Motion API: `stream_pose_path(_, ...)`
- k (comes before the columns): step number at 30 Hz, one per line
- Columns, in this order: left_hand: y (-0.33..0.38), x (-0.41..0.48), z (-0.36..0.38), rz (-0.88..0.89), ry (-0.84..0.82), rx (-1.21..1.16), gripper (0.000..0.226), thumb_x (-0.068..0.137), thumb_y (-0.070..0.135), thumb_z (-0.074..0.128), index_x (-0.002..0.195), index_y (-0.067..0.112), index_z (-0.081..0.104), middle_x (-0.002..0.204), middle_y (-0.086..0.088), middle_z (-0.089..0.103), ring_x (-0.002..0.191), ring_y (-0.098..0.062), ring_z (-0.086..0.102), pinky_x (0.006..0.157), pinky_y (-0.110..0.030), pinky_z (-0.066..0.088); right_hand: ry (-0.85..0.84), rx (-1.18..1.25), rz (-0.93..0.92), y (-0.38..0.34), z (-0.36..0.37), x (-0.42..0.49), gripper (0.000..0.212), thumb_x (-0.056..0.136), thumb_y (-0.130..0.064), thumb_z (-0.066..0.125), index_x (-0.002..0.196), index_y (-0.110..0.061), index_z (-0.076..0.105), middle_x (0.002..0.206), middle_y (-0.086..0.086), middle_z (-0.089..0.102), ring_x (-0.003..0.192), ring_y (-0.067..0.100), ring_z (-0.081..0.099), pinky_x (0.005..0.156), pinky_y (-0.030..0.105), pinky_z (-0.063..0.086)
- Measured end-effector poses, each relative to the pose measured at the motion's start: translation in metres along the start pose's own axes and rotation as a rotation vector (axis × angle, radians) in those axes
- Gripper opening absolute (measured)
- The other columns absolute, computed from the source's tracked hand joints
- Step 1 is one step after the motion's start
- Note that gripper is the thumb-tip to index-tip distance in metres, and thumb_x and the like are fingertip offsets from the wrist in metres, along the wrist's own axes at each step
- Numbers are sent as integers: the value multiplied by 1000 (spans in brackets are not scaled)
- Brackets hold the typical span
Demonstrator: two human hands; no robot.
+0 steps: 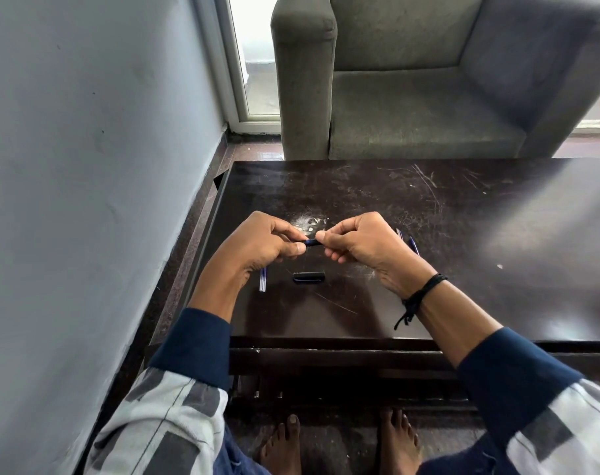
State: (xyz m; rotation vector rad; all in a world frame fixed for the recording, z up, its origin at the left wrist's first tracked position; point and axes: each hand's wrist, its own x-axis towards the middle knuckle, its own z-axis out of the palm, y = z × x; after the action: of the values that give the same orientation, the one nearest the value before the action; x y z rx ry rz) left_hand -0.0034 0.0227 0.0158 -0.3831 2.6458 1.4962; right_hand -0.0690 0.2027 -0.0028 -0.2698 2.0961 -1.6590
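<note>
Right now we hold a short dark-blue pen piece in the air just above the surface, the left hand pinching one end and the right hand the other, the fingers of both curled tight on it. We judge this a joining or pulling-apart step, though we cannot tell which; the next move calls for a straight push or pull along its length. Below the hands lies a dark cap, clear tubes rest by the left wrist, more pens lie behind the right hand, and a grey armchair stands beyond; nothing blocks us
</note>
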Motion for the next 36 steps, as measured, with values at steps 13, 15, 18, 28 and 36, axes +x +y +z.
stream_pose_path(13,1,-2,-2,-6,7,-20,17,84,4,76,98,13,78,80,-7,73,57,6,62,67,-14,52,2,-52,-3,-1,6,-1,42,94,-36,69,84,6,74,63,9,69,52,9,58,50,15,49)
stream_pose_path(15,1,-2,-2,-7,8,-16,17,84,3,77,98,13,78,80,-8,73,55,7,61,62,-11,50,0,-9,-18,-2,5,-1,37,90,-32,74,89,5,74,71,13,73,56,9,62,55,17,52)
stream_pose_path(18,0,-2,-2,-11,7,-13,17,83,2,77,97,12,79,82,-10,73,55,7,61,62,-12,51,-16,15,-41,-2,2,-1,23,86,-17,79,91,6,74,72,12,72,58,8,61,59,17,53)
stream_pose_path(28,0,0,-2,-7,7,-10,18,83,1,77,95,14,79,81,-11,74,54,6,62,61,-11,52,-27,8,-46,-1,2,-2,25,83,-15,81,93,7,74,75,13,72,61,10,62,60,18,54)
stream_pose_path(36,2,-1,0,-1,15,-8,18,82,2,78,96,13,79,91,-17,75,63,0,64,66,-12,53,-6,-39,-6,-1,4,-1,32,90,-28,75,84,3,74,65,6,70,55,9,58,52,16,50)
